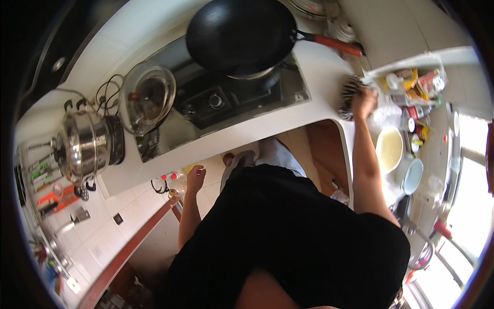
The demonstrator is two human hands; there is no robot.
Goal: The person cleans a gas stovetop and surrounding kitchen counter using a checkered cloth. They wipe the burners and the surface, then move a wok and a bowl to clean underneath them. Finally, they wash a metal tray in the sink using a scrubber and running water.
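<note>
On the white countertop right of the stove, my right hand presses on a dark-and-white striped cloth; both are slightly blurred. My left hand hangs below the counter's front edge with loosely bent fingers and nothing in it. A large black wok with a reddish-brown handle rests on the black glass gas stove. Its handle points to the right. A glass lid lies on the stove's left end.
A stainless steel steamer pot stands on a black appliance at the left. At the right are a cream bowl, a light blue basin, bottles, packets and a faucet. Utensils hang at the far left.
</note>
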